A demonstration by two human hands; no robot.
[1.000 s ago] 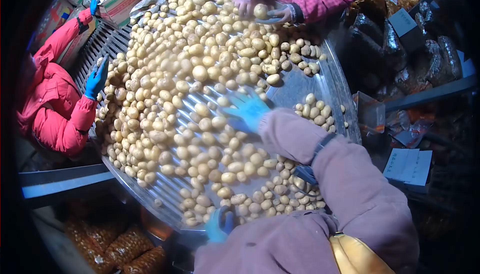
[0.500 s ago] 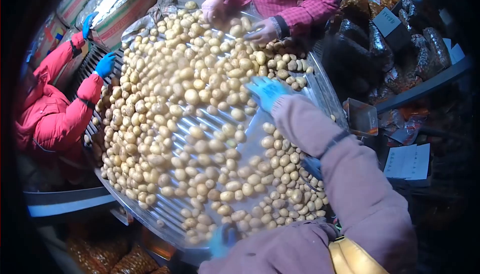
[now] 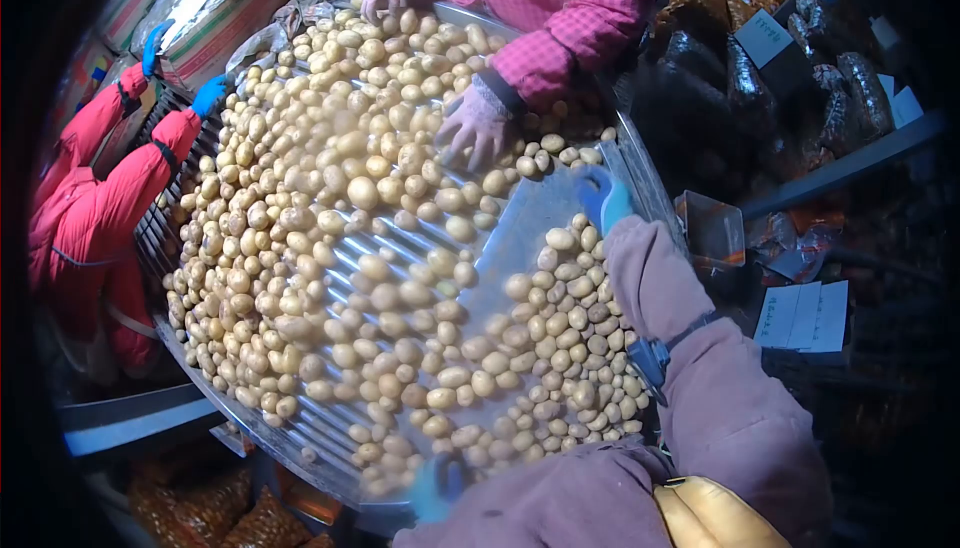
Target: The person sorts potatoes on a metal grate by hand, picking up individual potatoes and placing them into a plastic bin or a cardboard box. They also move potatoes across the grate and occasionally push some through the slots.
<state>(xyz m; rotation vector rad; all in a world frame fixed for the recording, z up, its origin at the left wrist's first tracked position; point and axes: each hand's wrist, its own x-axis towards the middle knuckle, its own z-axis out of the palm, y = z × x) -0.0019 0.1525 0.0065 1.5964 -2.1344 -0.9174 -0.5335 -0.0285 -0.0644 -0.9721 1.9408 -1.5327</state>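
Observation:
My right hand (image 3: 604, 200), in a blue glove with a dark blue palm, is turned on its side at the right of a metal sorting table (image 3: 520, 225). Its palm faces left with the fingers loosely cupped, and no potato shows in it. Small potatoes (image 3: 575, 318) lie just below that hand. At the near edge, my left hand (image 3: 437, 488) is blurred in its blue glove beside several potatoes (image 3: 393, 448); its fingers are smeared. Larger potatoes (image 3: 250, 278) cover the left and far parts of the slatted surface (image 3: 345, 258).
Across the table, a person in a pink checked jacket (image 3: 560, 38) has a gloved hand (image 3: 480, 126) over potatoes. Another person in red sleeves (image 3: 130, 188) stands at the left. Big sacks (image 3: 225, 23) stand behind. A clear plastic bin (image 3: 712, 230) and paper sheets (image 3: 803, 316) are at the right.
My right hand has moved right off the potatoes and turned from palm-down to on its side. Across the table, the person's hands have moved apart. My left hand stays near the front edge.

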